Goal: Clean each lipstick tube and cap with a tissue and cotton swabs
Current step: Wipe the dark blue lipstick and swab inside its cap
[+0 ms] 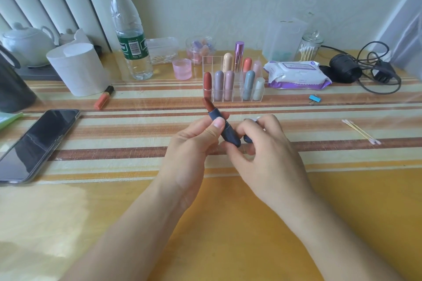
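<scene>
My left hand (194, 141) grips an open dark blue lipstick tube (225, 128), its brown-red bullet pointing up and away. My right hand (265, 143) touches the tube's lower end with its fingertips and curls round a dark blue cap (247, 138), mostly hidden in the palm. A clear organizer (233, 80) behind them holds several capped lipsticks. Two cotton swabs (362, 132) lie on the mat to the right. A pack of wet wipes (296, 74) sits behind, beside a glass jar of swabs (309, 47). A tissue roll (78, 68) stands at the left.
A phone (36, 143) lies at the left on the striped mat. An orange lip tube (104, 98), a water bottle (130, 29), a pink cup (182, 68), a blue binder clip (314, 98) and black cables (365, 68) sit along the back.
</scene>
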